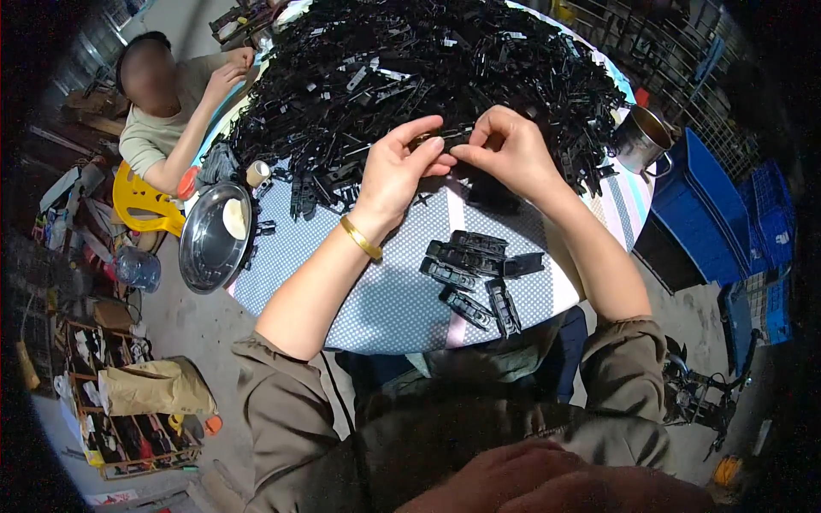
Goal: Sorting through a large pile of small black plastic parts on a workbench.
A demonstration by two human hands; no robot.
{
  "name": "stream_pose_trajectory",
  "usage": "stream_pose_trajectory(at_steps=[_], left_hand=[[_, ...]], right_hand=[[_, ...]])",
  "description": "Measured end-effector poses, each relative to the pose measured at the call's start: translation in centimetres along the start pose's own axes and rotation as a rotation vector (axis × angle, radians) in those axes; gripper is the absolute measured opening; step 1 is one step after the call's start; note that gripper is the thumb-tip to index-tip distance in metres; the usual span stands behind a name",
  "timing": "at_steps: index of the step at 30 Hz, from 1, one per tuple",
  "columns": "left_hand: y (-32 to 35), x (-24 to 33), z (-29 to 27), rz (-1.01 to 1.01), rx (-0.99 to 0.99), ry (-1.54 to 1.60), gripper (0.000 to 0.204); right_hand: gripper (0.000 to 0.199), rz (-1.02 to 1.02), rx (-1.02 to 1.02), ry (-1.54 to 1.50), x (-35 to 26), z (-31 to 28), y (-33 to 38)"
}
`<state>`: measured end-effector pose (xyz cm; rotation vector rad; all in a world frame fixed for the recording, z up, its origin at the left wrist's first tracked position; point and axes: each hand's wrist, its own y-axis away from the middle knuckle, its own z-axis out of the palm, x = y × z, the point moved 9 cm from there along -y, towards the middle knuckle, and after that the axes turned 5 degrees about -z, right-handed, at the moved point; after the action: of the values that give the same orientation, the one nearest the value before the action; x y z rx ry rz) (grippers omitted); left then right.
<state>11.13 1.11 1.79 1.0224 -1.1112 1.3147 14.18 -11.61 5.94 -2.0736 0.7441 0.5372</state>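
Note:
Over the near edge of a big heap of black plastic parts [368, 103], both hands meet in front of me. My left hand [395, 171], with a gold bangle at the wrist, is closed with thumb and fingers around a small dark part, mostly hidden by the fingers. From the other side my right hand [515, 158] pinches thumb against forefinger beside that part; what lies in the pinch is too small to make out. Nearer to me, several black clip-like pieces [466, 256] lie loosely grouped on the patterned tablecloth [368, 291].
A steel bowl [198, 248] with something pale inside stands at the table's left edge, near a small roll [257, 173]. At right are a metal mug [641, 141] and blue crates [705, 205]. Another person [162, 120] sits at the far left beside a yellow chair [141, 205].

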Motion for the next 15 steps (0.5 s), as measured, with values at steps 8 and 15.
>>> stream_pose_trajectory(at_steps=[8, 15], left_hand=[[1.5, 0.4, 2.8, 0.056, -0.153, -0.106, 0.041], [2.4, -0.9, 5.1, 0.094, -0.292, -0.403, 0.034]], right_hand=[[0.021, 0.141, 0.181, -0.119, 6.0, -4.4, -1.8], [0.021, -0.086, 0.235, 0.490, 5.7, -5.1, -5.7]])
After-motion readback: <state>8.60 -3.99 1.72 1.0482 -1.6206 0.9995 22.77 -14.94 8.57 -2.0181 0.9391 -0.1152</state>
